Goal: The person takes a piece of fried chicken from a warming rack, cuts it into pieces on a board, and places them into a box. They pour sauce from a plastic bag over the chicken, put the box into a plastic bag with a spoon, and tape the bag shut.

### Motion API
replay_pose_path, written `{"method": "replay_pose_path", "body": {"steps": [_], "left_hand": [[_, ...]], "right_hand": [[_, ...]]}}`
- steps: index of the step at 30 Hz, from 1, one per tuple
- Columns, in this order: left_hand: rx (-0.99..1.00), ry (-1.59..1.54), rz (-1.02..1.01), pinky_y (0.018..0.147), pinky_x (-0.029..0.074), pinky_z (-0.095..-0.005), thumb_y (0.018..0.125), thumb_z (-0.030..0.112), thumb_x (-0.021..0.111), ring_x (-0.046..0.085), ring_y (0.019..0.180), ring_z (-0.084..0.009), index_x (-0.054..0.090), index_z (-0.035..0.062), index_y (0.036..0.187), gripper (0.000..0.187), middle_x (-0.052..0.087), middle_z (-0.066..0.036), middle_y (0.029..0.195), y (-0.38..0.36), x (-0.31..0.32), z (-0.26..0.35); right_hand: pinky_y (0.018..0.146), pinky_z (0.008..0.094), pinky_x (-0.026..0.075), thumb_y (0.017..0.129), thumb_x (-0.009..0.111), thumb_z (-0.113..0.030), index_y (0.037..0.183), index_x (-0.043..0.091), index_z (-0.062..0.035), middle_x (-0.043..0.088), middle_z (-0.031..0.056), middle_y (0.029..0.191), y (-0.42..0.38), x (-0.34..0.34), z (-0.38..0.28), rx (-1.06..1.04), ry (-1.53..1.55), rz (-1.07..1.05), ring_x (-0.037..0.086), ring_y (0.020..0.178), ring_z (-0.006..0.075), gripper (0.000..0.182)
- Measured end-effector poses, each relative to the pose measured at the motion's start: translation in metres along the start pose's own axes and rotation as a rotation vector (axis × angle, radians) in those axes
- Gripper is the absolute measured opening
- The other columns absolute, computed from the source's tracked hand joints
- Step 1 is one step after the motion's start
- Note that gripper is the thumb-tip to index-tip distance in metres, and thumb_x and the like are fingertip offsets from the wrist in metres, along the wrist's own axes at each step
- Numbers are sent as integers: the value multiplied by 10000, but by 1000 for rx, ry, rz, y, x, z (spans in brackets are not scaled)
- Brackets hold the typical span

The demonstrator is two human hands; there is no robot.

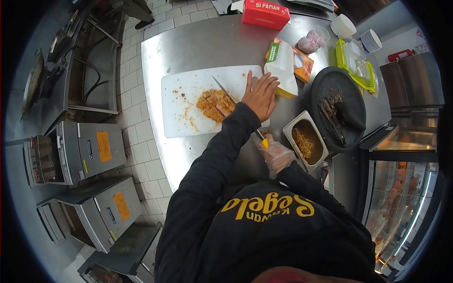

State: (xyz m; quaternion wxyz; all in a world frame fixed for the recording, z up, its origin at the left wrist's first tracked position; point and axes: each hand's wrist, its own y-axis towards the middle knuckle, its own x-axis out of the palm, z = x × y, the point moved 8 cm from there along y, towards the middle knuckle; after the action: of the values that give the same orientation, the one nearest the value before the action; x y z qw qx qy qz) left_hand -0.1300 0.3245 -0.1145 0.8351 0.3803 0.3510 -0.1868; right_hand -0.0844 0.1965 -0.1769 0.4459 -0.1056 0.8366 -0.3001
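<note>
My right hand [276, 154], in a clear plastic glove, grips a yellow-handled knife [223, 88]. The blade runs diagonally beneath my left forearm, and its tip lies beside the cut pieces of fried breaded meat [212, 104]. Those pieces rest on a white cutting board [177, 120] dotted with crumbs. Bare, with fingers stretched out, my left hand [262, 96] is at the near side of an open paper box [281, 66], its fingertips overlapping the box's edge. White lining shows inside this box.
Right of my hands stand a metal container [317, 166] of noodles and a round dark tray [347, 87] with tongs. A red box [265, 14], an orange box [303, 65] and a green basket [370, 84] sit farther back. A glass warming cabinet [401, 203] is at right.
</note>
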Motion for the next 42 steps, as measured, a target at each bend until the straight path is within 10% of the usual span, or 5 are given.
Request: {"method": "replay_pose_path", "body": {"steps": [20,22,23,31,42], "left_hand": [[-168,-29,19,1071,63,-539,764,96,434,186,1343,-290,311,61,1308,559,282,-135,1393,-10,35,-43],[-130,-5,31,1067,70,-551,734,100,457,197,1336,-305,336,62,1287,567,291,-149,1382,-20,37,-38],[-133,24,1,1065,76,-550,737,111,457,200,1334,-305,339,63,1285,562,304,-150,1373,-18,36,-37],[-127,-51,195,1068,70,-539,775,109,448,214,1331,-308,348,31,1277,518,332,-139,1370,-15,10,-2],[-560,-42,572,1055,206,-430,893,190,423,316,1253,-353,351,-63,1224,423,376,-235,1294,-262,-135,-4]], "right_hand": [[727,427,452,868,465,-307,1065,472,4,614,242,851,28,27,11,-143,-116,89,601,847,375,368],[685,382,476,845,542,-255,1115,487,-24,612,211,796,24,54,-1,-502,-518,200,619,772,313,360],[703,375,476,813,577,-250,1116,521,-37,611,211,800,36,47,18,-183,-98,181,618,784,312,374],[797,432,444,882,447,-294,1101,487,-18,612,198,987,-6,12,2,-238,-5,117,594,901,367,355],[795,398,460,852,505,-281,1209,427,-8,581,197,1047,6,-12,-3,-46,-285,387,589,951,302,456]]}}
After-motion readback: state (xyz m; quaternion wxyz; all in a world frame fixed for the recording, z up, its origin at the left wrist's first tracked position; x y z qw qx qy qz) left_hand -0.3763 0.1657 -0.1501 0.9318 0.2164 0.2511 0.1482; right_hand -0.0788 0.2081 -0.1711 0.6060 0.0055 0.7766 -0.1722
